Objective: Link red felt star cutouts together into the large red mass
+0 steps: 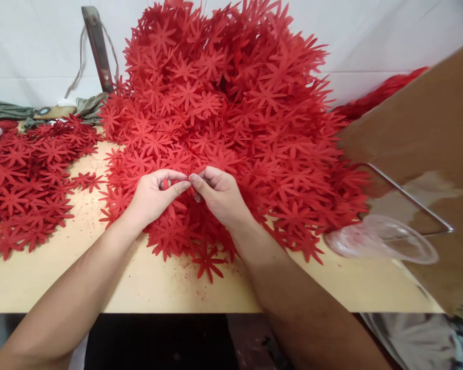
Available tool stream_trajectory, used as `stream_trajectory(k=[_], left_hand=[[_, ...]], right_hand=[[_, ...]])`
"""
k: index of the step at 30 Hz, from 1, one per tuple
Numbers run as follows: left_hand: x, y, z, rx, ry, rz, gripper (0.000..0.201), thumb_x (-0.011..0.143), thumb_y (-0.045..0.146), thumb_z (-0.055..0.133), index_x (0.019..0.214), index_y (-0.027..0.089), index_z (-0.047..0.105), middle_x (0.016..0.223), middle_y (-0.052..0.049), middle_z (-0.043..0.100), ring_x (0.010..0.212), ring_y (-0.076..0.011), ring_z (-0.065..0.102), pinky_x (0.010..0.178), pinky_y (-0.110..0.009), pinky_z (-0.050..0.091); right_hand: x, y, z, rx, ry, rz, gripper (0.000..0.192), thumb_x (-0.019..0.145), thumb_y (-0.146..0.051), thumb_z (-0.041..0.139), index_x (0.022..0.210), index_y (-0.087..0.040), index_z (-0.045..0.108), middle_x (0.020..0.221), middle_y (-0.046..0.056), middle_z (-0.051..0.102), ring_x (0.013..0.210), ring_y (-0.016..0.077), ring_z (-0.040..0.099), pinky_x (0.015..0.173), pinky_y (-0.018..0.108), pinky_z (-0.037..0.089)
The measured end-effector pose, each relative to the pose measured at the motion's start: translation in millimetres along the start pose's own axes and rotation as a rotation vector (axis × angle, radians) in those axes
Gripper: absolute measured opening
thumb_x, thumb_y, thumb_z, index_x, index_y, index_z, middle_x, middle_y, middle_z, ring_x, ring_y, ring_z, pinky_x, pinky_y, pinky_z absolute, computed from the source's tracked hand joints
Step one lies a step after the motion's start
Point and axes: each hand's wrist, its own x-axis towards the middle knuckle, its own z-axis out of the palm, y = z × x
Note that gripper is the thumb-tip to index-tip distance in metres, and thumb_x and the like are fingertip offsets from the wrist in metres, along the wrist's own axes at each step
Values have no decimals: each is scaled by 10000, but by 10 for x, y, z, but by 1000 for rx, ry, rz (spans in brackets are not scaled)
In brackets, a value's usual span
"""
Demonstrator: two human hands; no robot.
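Observation:
Both my hands meet in front of a large heap of red flower cutouts (266, 97), thin pieces with several narrow petals each. My left hand (160, 192) is closed in a pinch, thumb against fingers, and a bit of a red flower cutout (165, 184) shows among its fingers. My right hand (218, 192) also pinches, its thumb and fingertips close to those of the left. Whatever sits between the right fingertips is too small and hidden to name. Below the hands, a single red cutout (208, 263) lies at the heap's front edge.
A smaller pile of darker red cutouts (19, 180) lies at left on the pale table (135, 288). A clear plastic piece with a ring-shaped rim (397, 241) rests at right beside a brown cardboard panel (420, 139). A metal bar (97, 49) leans at the back wall.

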Motion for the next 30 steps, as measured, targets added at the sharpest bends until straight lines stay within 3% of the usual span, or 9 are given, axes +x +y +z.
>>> stream_trajectory(k=[3, 7, 15, 19, 24, 30], left_hand=[[-3, 8, 1, 15, 17, 2, 109, 624, 228, 743, 654, 160, 664, 460, 66, 418, 434, -35, 304, 414, -187, 244], [13, -12, -2, -158, 61, -8, 145, 615, 249, 744, 645, 152, 641, 562, 40, 543, 507, -42, 433, 490, -171, 359], [178, -36, -247, -407, 319, -44, 243, 549, 285, 781, 640, 151, 600, 559, 52, 573, 498, -42, 502, 509, -156, 424], [175, -33, -235, -271, 303, -6, 249, 558, 295, 797, 703, 153, 652, 588, 38, 586, 510, -43, 487, 504, -158, 407], [82, -14, -100, -89, 215, 60, 191, 627, 267, 761, 778, 170, 697, 492, 60, 463, 450, -43, 351, 447, -187, 291], [40, -10, -69, -31, 173, 98, 149, 666, 271, 725, 773, 171, 698, 555, 40, 515, 490, -58, 372, 491, -200, 309]], right_hand=[[-9, -2, 13, -7, -12, -2, 492, 633, -639, 646, 571, -188, 459, 452, -64, 412, 425, 48, 362, 422, 217, 299], [-25, -15, 10, -7, -38, 5, 478, 640, -631, 649, 598, -191, 467, 460, -67, 406, 431, 48, 348, 423, 217, 286], [0, -36, -79, 84, 5, -45, 415, 641, -557, 692, 648, -203, 477, 496, -62, 463, 452, 57, 415, 467, 221, 361], [16, -22, -84, 151, 43, -8, 358, 653, -473, 689, 699, -222, 438, 537, -61, 510, 471, 76, 482, 479, 238, 409], [40, -1, -76, 123, 105, 18, 282, 645, -314, 670, 790, -231, 443, 584, -74, 492, 466, 63, 477, 485, 230, 420], [71, 28, -112, 63, 169, -21, 336, 634, -270, 689, 911, -222, 505, 636, -63, 491, 550, 65, 464, 558, 222, 416]])
